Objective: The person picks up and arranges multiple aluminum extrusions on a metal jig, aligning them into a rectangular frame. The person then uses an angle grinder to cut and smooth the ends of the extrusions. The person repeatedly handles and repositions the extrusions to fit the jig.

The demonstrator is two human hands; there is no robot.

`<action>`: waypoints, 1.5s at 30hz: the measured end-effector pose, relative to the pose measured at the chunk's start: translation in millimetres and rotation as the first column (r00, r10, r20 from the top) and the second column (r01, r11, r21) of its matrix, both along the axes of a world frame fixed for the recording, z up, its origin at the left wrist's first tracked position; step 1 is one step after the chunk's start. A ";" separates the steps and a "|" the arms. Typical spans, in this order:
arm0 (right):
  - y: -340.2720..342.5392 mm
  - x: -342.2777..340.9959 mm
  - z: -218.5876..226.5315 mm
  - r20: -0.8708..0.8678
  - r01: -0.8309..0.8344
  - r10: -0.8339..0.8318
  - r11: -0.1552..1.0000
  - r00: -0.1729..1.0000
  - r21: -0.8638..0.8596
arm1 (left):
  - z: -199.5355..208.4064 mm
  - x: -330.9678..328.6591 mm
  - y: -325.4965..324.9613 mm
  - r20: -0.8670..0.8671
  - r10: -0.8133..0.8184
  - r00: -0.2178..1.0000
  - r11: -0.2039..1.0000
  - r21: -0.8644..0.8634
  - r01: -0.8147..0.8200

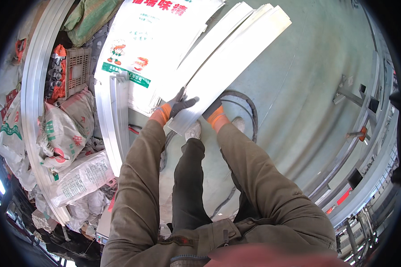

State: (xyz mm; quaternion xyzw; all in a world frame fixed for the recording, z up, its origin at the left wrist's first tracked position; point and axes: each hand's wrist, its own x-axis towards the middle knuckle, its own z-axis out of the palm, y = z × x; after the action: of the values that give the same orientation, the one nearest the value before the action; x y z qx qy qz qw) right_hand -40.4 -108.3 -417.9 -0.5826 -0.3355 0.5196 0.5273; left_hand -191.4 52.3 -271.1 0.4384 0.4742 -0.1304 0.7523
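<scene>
A long, pale metal profile (236, 58) slants from near my feet toward the far right. Both my hands wear grey-and-orange gloves. My left hand (177, 105) grips the profile's left edge close to its near end, with its thumb lying over the top face. At the opposite edge, my right hand (214, 111) holds it from the side, its fingers hidden beneath. Another pale profile (214, 40) lies along its left side. Under the far left part is a stack of white printed sacks (165, 44).
Pale profiles (113, 115) stand by the sacks, and a long metal rail (32, 98) runs along the left. Beyond are a crate (78, 66) and stuffed bags (67, 129). A dark hose (254, 111) curls by my right shoe (239, 124). Metal framing (356, 100) stands at right.
</scene>
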 end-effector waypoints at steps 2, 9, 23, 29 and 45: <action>-4.1 -1.6 -15.1 -0.043 0.003 -0.002 1.000 0.999 0.011 | -11.9 3.6 -1.8 0.042 -0.206 0.978 0.976 0.082 0.202; 7.8 13.3 40.0 -0.833 0.220 -0.507 0.858 0.222 -0.463 | -15.8 23.0 -25.2 -0.232 -0.308 0.923 0.887 0.281 0.367; -84.3 37.3 255.8 -0.746 0.288 -0.653 0.746 0.136 -0.601 | 230.7 102.0 -163.4 -0.449 -0.201 0.871 0.816 0.415 0.402; -143.6 41.2 384.9 -0.794 0.435 -0.605 0.731 0.057 -0.525 | 383.4 114.6 -224.4 -0.360 -0.201 0.911 0.670 0.627 0.396; -363.8 166.0 659.7 -0.914 0.914 -0.404 0.360 -0.027 -0.186 | 674.9 275.0 -405.6 -0.057 -0.828 0.558 0.168 0.924 0.343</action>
State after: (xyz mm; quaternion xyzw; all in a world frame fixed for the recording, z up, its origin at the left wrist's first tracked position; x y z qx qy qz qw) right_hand 125.5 -472.1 241.8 -0.1529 0.2135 0.2819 0.9228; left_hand 83.6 -353.3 403.8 0.9192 0.0512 -0.0538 0.3866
